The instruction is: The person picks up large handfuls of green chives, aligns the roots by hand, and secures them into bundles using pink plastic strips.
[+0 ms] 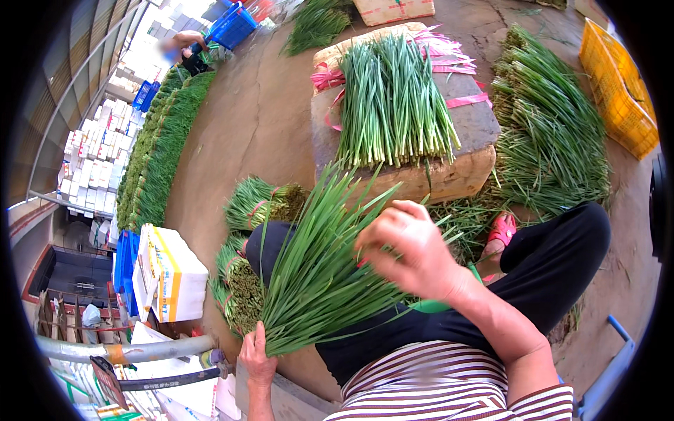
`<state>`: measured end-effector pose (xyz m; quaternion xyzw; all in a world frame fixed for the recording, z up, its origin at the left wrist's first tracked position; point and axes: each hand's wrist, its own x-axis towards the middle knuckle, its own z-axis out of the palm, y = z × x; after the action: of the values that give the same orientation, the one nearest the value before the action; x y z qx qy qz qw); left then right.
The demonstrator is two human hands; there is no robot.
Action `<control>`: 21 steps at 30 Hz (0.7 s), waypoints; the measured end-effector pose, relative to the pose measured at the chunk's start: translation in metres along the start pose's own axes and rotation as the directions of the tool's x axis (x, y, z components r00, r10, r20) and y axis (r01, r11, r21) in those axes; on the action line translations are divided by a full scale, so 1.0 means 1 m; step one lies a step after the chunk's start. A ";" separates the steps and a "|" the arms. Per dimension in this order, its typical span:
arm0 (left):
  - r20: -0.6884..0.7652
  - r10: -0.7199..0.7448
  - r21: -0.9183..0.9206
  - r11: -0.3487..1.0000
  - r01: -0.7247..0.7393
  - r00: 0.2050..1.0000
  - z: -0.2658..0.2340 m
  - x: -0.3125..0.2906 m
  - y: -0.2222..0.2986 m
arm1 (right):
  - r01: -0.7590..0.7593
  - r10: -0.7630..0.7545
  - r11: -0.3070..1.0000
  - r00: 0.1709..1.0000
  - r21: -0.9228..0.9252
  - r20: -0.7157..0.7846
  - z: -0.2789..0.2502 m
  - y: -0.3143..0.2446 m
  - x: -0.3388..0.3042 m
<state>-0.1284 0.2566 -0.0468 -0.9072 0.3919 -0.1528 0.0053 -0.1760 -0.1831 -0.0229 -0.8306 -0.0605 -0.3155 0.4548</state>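
Note:
My left hand (257,358) grips a loose bunch of garlic chives (323,266) by one end, low at the left. The long green leaves fan up and across my lap. Over their right side, my right hand (411,252) is curled with the fingers bent together and slightly blurred; what they pinch, if anything, is too small to name. In front of me, more garlic chives (397,105) lie spread on a low block (449,172), pale cut ends toward me. Pink ties (449,56) lie under and beside them.
Tied chive bundles (242,295) stand by my left knee. A loose chive heap (551,133) lies at the right, beside a yellow crate (614,95). Left are a white foam box (179,277) and a long row of bundles (165,154). Another person (188,45) bends near a blue crate (232,28).

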 end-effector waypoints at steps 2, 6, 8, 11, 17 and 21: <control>0.003 0.003 -0.007 1.000 -0.003 1.000 0.001 0.002 0.001 | 0.075 -0.068 0.995 0.992 -0.063 0.106 0.016 -0.019 -0.002; 0.013 -0.037 -0.014 0.999 0.038 0.999 0.001 0.002 0.002 | 0.166 -0.110 0.968 0.954 -0.187 0.278 0.046 -0.026 -0.005; 0.007 -0.034 -0.006 0.999 0.034 0.999 0.001 0.001 0.001 | 0.095 -0.045 0.980 0.962 -0.174 0.268 0.053 -0.024 -0.007; -0.013 -0.045 -0.019 0.999 0.044 0.999 0.003 0.002 0.002 | -0.073 0.070 0.997 0.992 0.030 0.108 0.054 -0.021 -0.010; -0.042 -0.013 0.050 0.999 0.015 0.999 -0.011 0.005 0.007 | 0.045 -0.038 0.998 0.990 -0.046 0.139 0.042 -0.038 0.005; -0.139 0.023 0.106 0.994 -0.008 0.990 -0.026 0.016 0.014 | 0.208 -0.126 0.963 0.911 -0.173 0.392 0.078 -0.037 -0.008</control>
<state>-0.1351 0.2387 -0.0192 -0.8896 0.3899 -0.2363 0.0268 -0.1606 -0.0981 -0.0310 -0.9108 -0.1843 -0.1924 0.3153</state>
